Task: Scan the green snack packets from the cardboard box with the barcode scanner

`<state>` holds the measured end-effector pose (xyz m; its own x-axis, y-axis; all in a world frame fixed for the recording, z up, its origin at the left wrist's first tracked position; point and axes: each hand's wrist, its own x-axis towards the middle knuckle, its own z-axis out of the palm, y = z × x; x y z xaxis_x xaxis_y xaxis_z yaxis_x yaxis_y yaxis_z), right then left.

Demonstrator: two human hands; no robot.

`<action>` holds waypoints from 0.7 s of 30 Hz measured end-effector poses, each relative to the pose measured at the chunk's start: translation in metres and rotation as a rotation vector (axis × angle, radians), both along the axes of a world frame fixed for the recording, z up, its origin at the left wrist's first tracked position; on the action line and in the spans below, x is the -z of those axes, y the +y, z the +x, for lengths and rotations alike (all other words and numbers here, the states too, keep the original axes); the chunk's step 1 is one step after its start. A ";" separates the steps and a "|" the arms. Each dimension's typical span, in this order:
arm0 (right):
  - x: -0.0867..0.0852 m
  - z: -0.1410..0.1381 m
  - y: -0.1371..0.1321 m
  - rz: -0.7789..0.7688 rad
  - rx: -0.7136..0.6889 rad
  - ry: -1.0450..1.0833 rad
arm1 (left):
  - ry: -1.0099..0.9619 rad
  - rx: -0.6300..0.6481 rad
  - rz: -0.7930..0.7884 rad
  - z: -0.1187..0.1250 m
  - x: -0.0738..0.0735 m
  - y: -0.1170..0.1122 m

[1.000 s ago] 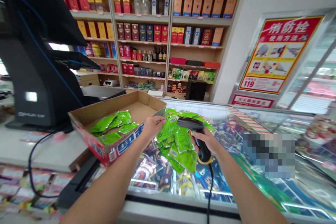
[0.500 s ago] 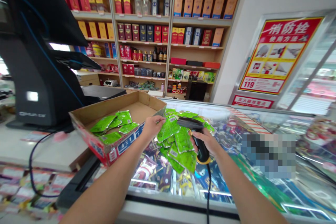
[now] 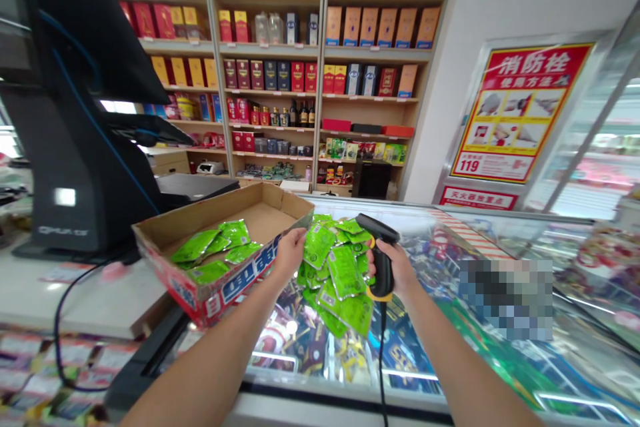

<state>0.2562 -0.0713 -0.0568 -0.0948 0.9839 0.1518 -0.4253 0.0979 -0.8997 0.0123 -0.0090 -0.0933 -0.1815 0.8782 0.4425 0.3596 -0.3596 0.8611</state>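
Observation:
My right hand [image 3: 399, 265] is wrapped round the grip of a black and yellow barcode scanner [image 3: 383, 273]. The scanner's head is tilted up to the left over a heap of shiny green packets [image 3: 345, 303] on the glass counter. With closed fingers, my left hand [image 3: 291, 252] pinches the edge of one green packet [image 3: 319, 247] at the left side of the heap. An open cardboard box [image 3: 240, 203] stands left of that hand, and several more green packets [image 3: 210, 243] lie in it.
A black checkout terminal [image 3: 85, 147] rises at the left. The scanner's cord [image 3: 382, 353] hangs over the counter's front edge. Shelves [image 3: 270, 50] with boxes and bottles line the back wall. A red and yellow poster [image 3: 523, 113] hangs at the right.
My right hand has turned the scanner, raising its head away from the packet in my left hand. My left hand has shifted slightly down and left with that packet.

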 end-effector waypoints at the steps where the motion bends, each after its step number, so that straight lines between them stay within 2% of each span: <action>1: 0.000 0.000 0.000 0.002 0.001 0.003 | 0.056 -0.017 0.026 0.001 -0.001 -0.003; 4: 0.000 -0.002 0.000 0.009 -0.001 0.006 | 0.270 -0.101 0.150 0.000 -0.017 -0.021; 6: 0.000 -0.003 0.000 0.010 0.003 0.012 | 0.406 -0.168 0.194 -0.006 -0.041 -0.031; 8: 0.001 -0.004 0.001 0.010 0.013 0.019 | 0.535 -0.191 0.129 -0.018 -0.073 -0.032; 11: 0.004 -0.005 0.003 0.008 0.022 0.019 | 0.822 -0.154 -0.048 -0.050 -0.120 -0.010; 13: 0.005 -0.005 0.004 0.008 0.025 0.012 | 0.981 -0.145 -0.165 -0.076 -0.139 0.013; 14: 0.006 -0.005 0.004 0.012 0.027 0.009 | 1.028 -0.160 -0.228 -0.089 -0.143 0.024; 16: 0.006 -0.006 0.005 0.023 0.032 0.006 | 1.079 -0.181 -0.329 -0.115 -0.140 0.039; 21: 0.006 -0.006 0.005 0.029 0.023 0.003 | 1.031 -0.190 -0.432 -0.166 -0.097 0.049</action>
